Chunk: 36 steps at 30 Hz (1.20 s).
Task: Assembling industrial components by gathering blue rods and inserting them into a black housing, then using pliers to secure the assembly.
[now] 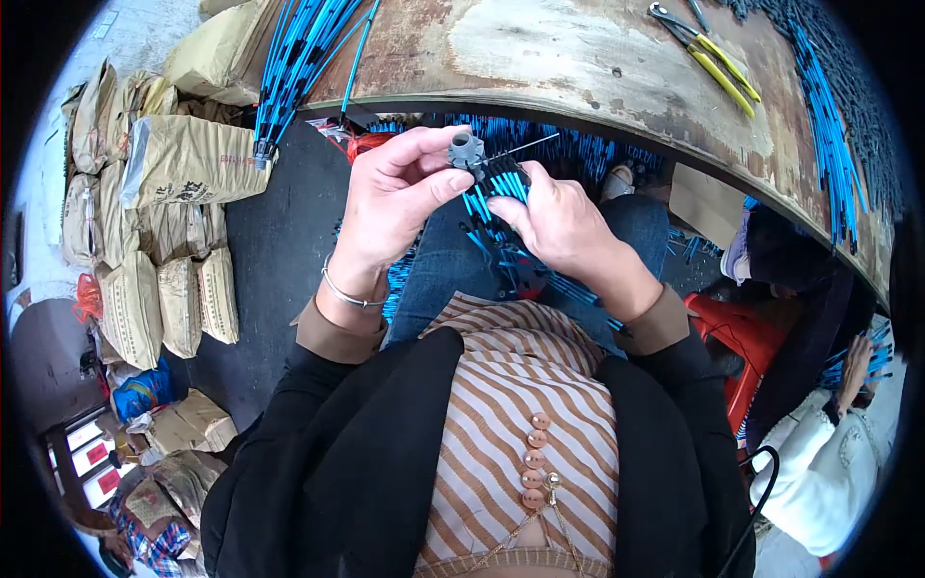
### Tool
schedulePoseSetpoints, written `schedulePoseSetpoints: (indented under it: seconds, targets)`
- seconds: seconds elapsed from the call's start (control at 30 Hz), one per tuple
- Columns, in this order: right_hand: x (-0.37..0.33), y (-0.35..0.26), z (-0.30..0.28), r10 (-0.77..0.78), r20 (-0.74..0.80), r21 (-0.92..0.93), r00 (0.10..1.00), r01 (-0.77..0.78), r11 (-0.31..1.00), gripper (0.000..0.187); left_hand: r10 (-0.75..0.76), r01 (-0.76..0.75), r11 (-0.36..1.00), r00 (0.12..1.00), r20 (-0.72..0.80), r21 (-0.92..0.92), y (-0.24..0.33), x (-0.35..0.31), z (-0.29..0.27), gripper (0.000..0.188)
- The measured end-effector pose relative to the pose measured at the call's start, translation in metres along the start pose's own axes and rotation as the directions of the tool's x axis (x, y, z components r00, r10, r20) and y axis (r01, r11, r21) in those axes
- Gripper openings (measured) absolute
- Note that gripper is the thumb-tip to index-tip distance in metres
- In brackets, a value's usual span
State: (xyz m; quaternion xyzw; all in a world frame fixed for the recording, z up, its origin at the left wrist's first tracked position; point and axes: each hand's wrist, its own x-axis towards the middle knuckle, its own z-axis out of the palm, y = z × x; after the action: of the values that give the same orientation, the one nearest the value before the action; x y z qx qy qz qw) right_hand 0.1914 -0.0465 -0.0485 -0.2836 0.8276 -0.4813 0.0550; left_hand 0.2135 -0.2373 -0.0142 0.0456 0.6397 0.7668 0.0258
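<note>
My left hand [395, 197] pinches a small grey plastic connector [465, 150] between thumb and forefinger, just below the edge of a worn brown workbench [540, 58]. My right hand [559, 226] grips a bundle of blue wires with black ends [496, 188] that runs into the grey connector. One thin dark wire [525, 146] sticks out to the right from the connector. More blue wires [540, 279] lie across my lap on blue jeans.
Yellow-handled pliers [708, 53] lie on the workbench at the far right. Bundles of blue wires [299, 58] hang over its left edge and another blue bundle [833, 144] lies along its right side. Tan paper sacks [173, 222] are stacked on the floor at left. Another person [829, 453] sits at lower right by a red stool [732, 337].
</note>
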Motion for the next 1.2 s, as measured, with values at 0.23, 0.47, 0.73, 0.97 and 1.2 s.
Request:
schedulePoseSetpoints:
  seconds: [0.23, 0.47, 0.73, 0.97, 1.2]
  targets:
    - [0.01, -0.004, -0.022, -0.021, 0.304, 0.155, 0.952, -0.028, 0.988, 0.032, 0.161, -0.171, 0.983, 0.978, 0.133, 0.067, 0.002, 0.001, -0.006, 0.04]
    - [0.012, -0.007, -0.017, 0.068, 0.299, 0.157, 0.952, -0.12, 0.98, 0.032, 0.233, -0.251, 0.944, 0.967, 0.105, 0.213, 0.002, -0.003, -0.001, 0.04]
    - [0.007, 0.007, -0.008, -0.009, 0.252, 0.29, 0.968, -0.066, 0.955, 0.028, 0.156, -0.167, 0.973, 0.985, 0.075, 0.158, 0.004, -0.003, -0.002, 0.042]
    - [0.005, 0.009, -0.012, -0.124, 0.291, 0.341, 0.949, 0.018, 0.94, 0.028, 0.202, -0.238, 0.961, 0.952, 0.231, 0.141, 0.004, -0.004, -0.009, 0.043]
    - [0.013, 0.002, -0.016, -0.035, 0.347, 0.263, 0.937, -0.062, 0.963, 0.03, 0.169, -0.222, 0.957, 0.949, 0.264, 0.186, 0.002, 0.0, -0.014, 0.047]
